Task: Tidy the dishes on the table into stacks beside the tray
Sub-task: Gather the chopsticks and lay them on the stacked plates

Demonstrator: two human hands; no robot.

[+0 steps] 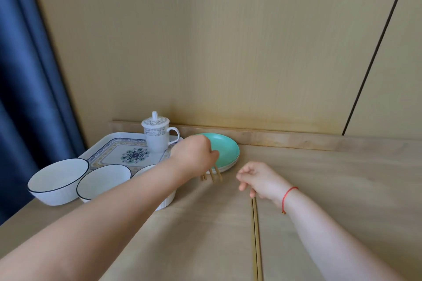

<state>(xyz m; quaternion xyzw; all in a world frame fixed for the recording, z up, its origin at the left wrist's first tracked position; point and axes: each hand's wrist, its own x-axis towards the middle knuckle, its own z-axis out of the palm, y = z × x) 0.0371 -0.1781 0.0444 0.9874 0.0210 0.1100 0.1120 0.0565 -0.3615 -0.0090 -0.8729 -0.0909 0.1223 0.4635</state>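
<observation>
The left hand is gripping some wooden chopsticks, their ends hanging just in front of the teal plates; the right hand, near it, is curling its fingers on the far end of a second pair of chopsticks lying on the table; the plates are sitting stacked just right of the tray, which is carrying a lidded mug; three white bowls are standing side by side before the tray, unstacked. I judge the chopsticks are being gathered; next the bowls are needing gentle nesting.
</observation>
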